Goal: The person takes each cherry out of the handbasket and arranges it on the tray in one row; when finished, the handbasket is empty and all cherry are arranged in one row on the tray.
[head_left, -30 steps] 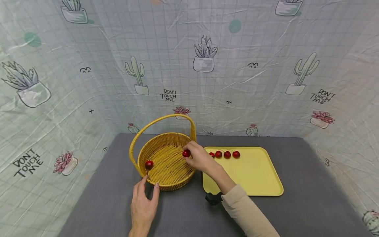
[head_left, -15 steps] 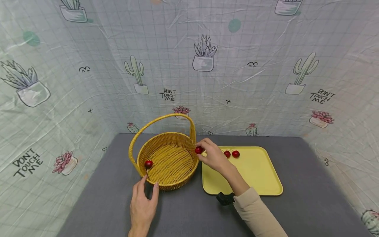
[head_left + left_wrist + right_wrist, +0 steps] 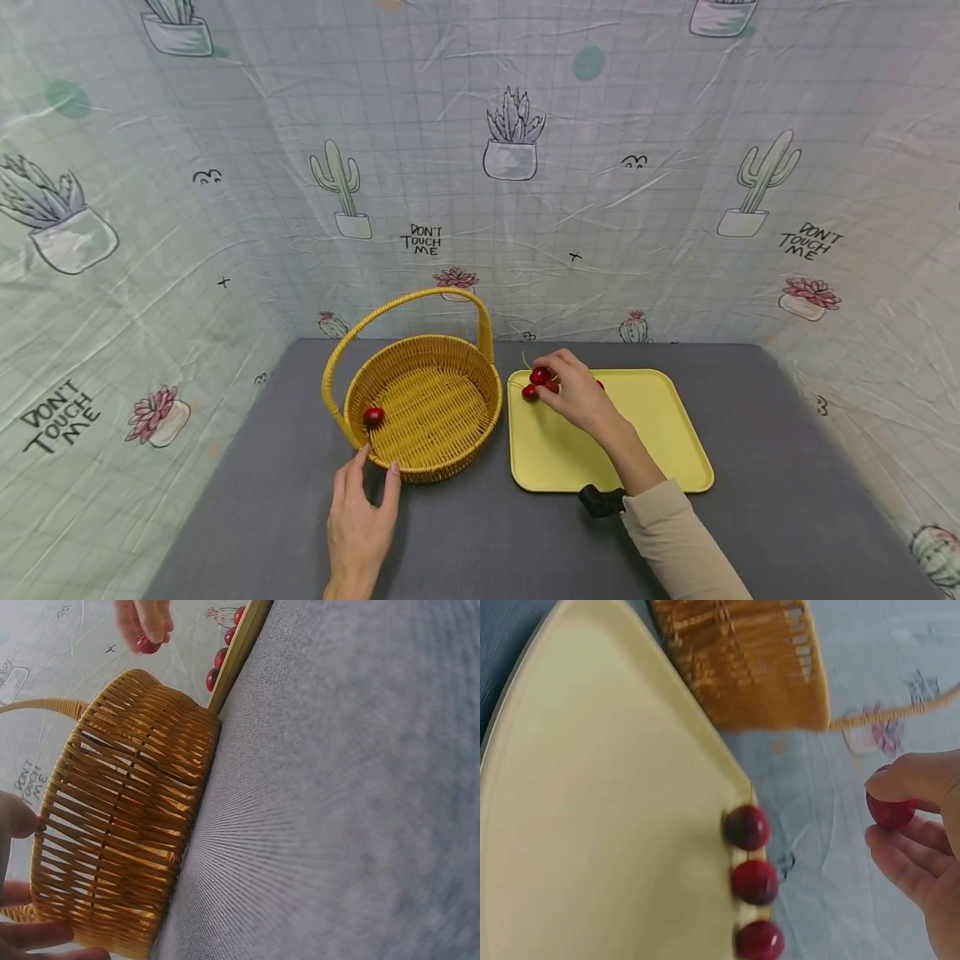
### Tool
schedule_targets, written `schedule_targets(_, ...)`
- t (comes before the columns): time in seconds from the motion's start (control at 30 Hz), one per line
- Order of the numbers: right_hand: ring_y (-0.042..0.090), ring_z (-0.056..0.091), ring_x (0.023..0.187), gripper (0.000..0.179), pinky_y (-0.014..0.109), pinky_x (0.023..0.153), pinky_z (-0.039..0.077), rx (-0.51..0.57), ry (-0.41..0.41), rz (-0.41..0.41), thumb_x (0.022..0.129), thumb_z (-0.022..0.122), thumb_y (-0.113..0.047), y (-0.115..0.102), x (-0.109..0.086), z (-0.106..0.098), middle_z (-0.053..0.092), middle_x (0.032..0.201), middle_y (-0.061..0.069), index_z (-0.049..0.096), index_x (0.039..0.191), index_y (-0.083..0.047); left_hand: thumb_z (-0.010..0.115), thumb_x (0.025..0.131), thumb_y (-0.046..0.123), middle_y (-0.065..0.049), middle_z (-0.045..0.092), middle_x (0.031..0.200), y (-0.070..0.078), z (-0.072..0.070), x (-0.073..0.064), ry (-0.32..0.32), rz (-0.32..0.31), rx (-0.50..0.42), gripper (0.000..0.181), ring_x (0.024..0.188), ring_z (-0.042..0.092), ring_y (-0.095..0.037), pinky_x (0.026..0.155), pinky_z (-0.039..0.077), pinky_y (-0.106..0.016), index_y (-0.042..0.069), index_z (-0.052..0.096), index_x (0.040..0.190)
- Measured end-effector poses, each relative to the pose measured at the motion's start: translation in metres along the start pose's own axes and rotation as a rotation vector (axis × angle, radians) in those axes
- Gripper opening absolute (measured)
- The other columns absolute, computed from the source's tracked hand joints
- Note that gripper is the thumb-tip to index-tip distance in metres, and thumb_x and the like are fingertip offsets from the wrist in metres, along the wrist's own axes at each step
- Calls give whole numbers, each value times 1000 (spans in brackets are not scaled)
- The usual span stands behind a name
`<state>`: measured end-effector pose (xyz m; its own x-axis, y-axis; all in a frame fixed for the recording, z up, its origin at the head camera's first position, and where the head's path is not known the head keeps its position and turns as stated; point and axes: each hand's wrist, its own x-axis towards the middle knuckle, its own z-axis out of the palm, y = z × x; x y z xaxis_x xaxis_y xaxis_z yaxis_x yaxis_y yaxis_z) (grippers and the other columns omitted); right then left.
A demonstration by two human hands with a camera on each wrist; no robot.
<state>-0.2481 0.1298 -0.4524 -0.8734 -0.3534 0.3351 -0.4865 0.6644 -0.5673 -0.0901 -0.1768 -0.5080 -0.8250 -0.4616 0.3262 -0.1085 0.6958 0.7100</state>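
Observation:
A round yellow wicker basket (image 3: 435,412) with a tall handle stands left of a yellow tray (image 3: 611,450). One red cherry (image 3: 373,417) lies inside the basket by its left wall. My left hand (image 3: 362,521) touches the near rim, thumb and fingers spread apart. Between thumb and fingertips, my right hand (image 3: 581,398) pinches another cherry (image 3: 891,810), raised over the tray's back left corner. Several cherries line the tray's back edge, the leftmost cherry (image 3: 529,392) just under the held one. In the head view, the right hand partly hides this row.
The grey tabletop (image 3: 480,533) extends around the basket and tray. Behind it hangs a pale cloth (image 3: 420,108) printed with cacti. A black device (image 3: 600,502) sits at the right wrist, over the tray's front edge. The basket handle (image 3: 408,298) arches high at the back left.
My right hand has moved right, from over the basket to above the tray's back left corner, still holding its cherry. My left hand has stayed at the basket rim.

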Motion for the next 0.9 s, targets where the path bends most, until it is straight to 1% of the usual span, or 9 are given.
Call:
schedule_targets(0.23, 27, 66, 96, 39, 40, 81, 57, -4, 28, 40, 87, 75, -4, 26, -9, -13, 62, 113, 15, 63, 123, 2, 61, 98, 43, -18, 57, 132, 0, 0, 0, -13, -9, 0, 56, 115, 63, -44, 86, 52, -62, 9, 53, 142)
schedule_targets(0.4, 29, 66, 97, 38, 44, 81, 58, -3, 30, 82, 87, 74, -3, 45, -16, -21, 60, 114, 17, 63, 123, 2, 58, 98, 48, -17, 56, 135, 2, -1, 0, -54, -58, 5, 59, 117, 62, -44, 88, 52, -62, 12, 51, 144)
schedule_targets(0.53, 30, 65, 97, 38, 44, 81, 58, -30, 45, 102, 88, 73, -3, 60, -21, -26, 59, 115, 18, 63, 124, 3, 58, 98, 50, -16, 56, 136, 3, -1, 0, -75, -96, 0, 61, 118, 62, -41, 88, 51, -61, 13, 48, 145)
schedule_targets(0.67, 33, 64, 99, 40, 48, 85, 55, -60, 56, 129, 89, 72, -4, 71, -25, -30, 60, 117, 20, 61, 127, 4, 59, 98, 49, -17, 57, 135, 3, -1, 1, -78, -103, -2, 61, 116, 62, -39, 87, 51, -61, 12, 47, 145)
schedule_targets(0.8, 36, 65, 101, 42, 51, 87, 54, -55, 47, 189, 90, 69, -5, 83, -30, -33, 59, 119, 22, 59, 129, 7, 58, 98, 50, -17, 58, 134, 3, -2, 1, -84, -103, 2, 61, 116, 62, -38, 86, 51, -60, 12, 47, 145)
schedule_targets(0.9, 38, 65, 101, 41, 51, 86, 55, -53, 47, 227, 90, 69, -5, 93, -34, -35, 58, 120, 23, 59, 128, 7, 58, 98, 50, -17, 57, 134, 4, -2, 1, -90, -105, 4, 62, 115, 62, -38, 85, 51, -60, 12, 47, 145)
